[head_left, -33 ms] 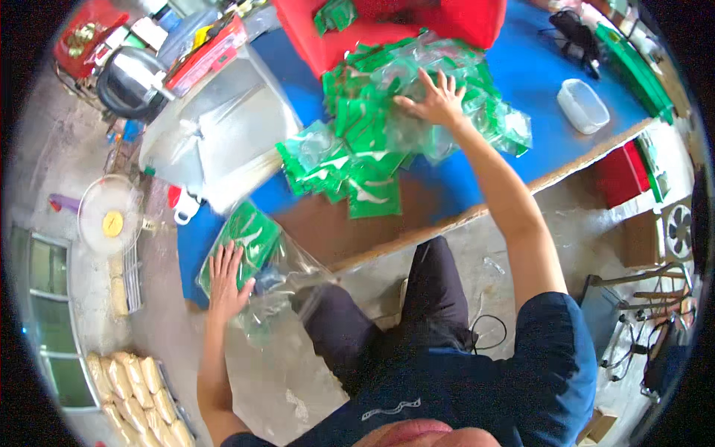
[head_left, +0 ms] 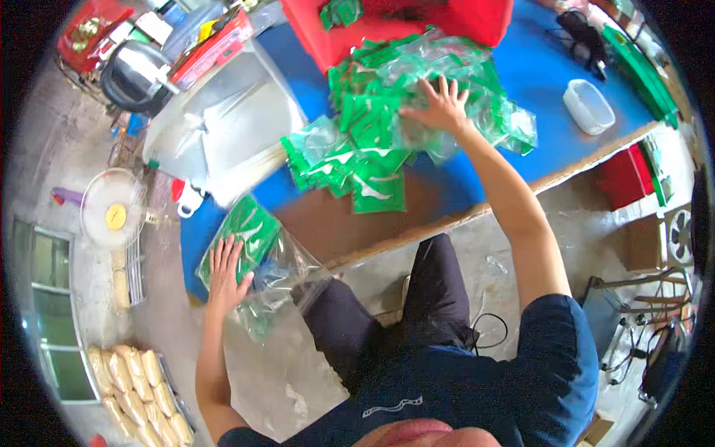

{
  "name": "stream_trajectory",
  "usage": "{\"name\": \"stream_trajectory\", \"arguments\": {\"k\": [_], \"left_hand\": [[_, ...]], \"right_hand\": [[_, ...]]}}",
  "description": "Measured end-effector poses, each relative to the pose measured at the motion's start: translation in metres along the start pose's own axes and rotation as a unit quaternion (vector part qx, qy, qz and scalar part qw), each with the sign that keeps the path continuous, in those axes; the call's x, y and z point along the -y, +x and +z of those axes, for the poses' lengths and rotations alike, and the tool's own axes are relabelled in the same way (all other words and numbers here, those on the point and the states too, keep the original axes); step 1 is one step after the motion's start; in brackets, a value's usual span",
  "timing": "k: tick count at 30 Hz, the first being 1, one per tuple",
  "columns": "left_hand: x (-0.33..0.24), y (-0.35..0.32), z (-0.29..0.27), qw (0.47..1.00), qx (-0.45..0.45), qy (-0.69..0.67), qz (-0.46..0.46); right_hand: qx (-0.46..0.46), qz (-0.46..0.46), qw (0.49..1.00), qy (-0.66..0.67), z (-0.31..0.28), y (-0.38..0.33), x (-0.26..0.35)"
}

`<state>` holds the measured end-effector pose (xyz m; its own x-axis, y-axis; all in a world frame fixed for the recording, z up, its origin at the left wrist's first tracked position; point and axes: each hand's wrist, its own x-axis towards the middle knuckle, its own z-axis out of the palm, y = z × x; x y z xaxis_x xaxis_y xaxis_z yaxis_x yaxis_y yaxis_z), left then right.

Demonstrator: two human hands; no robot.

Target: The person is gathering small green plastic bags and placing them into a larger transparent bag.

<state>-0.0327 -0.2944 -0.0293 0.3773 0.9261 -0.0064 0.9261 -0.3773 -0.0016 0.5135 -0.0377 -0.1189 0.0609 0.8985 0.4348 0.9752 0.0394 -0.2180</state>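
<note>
The fingers of both hands are spread, pinching nothing. The left hand [head_left: 226, 276] lies palm down on a clear plastic bag with flat green packets inside [head_left: 258, 237], at the near left corner of the blue tabletop [head_left: 547, 82]; the bag's loose clear end hangs over the near edge. The right hand [head_left: 441, 110] reaches over a heap of flat green-and-clear plastic packets [head_left: 370, 123], fingers fanned; whether the palm presses on them cannot be told. The heap covers the middle and far part of the tabletop, spilling from the mouth of a red plastic bin [head_left: 439, 21] at the far side, with more green inside it. Left of the heap lies a stack of translucent plastic sheets [head_left: 249, 134], and a red-and-white container [head_left: 188, 198] stands just nearer. On the right sits a clear rectangular plastic tub [head_left: 590, 109]. Far left is a silver-and-black kettle [head_left: 140, 76].
</note>
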Motion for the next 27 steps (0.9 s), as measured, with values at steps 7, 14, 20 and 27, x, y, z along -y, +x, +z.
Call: {"name": "stream_trajectory", "arguments": {"k": [7,14,20,27], "left_hand": [[0.007,0.001,-0.015,0.997,-0.013,0.026,-0.068],[-0.177,-0.026,0.017,0.879,-0.083,-0.443,-0.153],[-0.239,-0.028,0.112,0.571,0.013,-0.773,-0.277],[-0.274,0.028,0.09,0.24,-0.117,-0.954,-0.136]], "right_hand": [[0.012,0.005,1.0,-0.011,-0.008,-0.018,0.039],[0.066,-0.279,0.951,0.117,-0.086,-0.145,0.111],[0.106,-0.344,0.899,0.249,-0.08,-0.221,0.109],[0.181,0.172,0.655,0.713,-0.107,-0.249,0.173]]}}
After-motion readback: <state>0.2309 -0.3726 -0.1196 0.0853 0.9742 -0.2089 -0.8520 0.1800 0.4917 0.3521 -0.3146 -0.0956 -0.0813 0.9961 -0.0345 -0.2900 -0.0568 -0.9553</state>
